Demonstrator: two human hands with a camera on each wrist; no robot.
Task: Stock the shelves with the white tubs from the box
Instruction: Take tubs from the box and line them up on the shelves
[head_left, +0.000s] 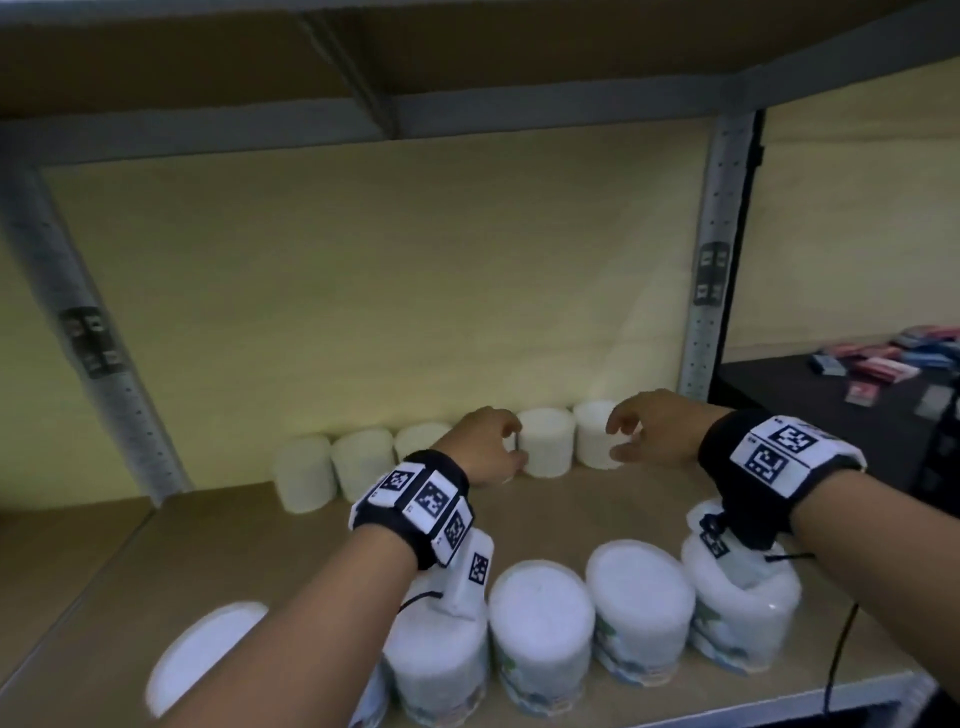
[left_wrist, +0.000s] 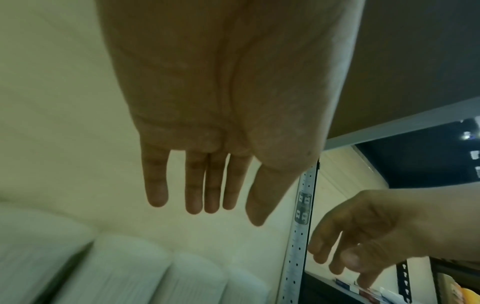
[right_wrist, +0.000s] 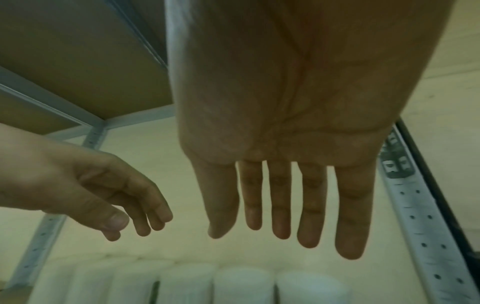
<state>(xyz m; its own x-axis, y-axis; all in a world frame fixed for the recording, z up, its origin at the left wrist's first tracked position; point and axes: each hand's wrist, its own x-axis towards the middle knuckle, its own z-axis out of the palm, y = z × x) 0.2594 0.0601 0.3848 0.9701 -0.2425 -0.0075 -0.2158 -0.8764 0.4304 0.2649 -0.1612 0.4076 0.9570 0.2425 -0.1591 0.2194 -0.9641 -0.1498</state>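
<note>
Both hands reach into a metal-framed shelf with a brown board floor (head_left: 597, 499), and neither holds anything. The left hand (head_left: 480, 447) has its fingers (left_wrist: 193, 191) loosely extended and slightly curved, relaxed and empty. The right hand (head_left: 652, 434) is also empty, its fingers (right_wrist: 280, 203) straight and spread in its own wrist view.

Just beyond the fingertips stands a back row of plain white cylindrical plastic tubs (head_left: 546, 441) against the pale yellow back wall (head_left: 389, 280). Five are clearly visible from the head camera: three to the left of the left hand, one between the two hands, and one just behind the right fingers. The left hand hides the spot between the third and fourth, so whether another tub stands there cannot be told. The left fingertips sit just beside the tub between the hands; whether they touch it cannot be told.

Below the wrists, at the shelf's front edge, stands a front row of white tubs with printed labels (head_left: 540, 618). Five can be counted, two of them partly covered by the forearms.

Two grey perforated steel uprights (head_left: 714, 270) frame the bay, each carrying a black marker tag. To the right of the right hand, well apart, a dark surface (head_left: 810, 410) holds a scatter of small red and blue packets (head_left: 883, 358), too blurred to count
</note>
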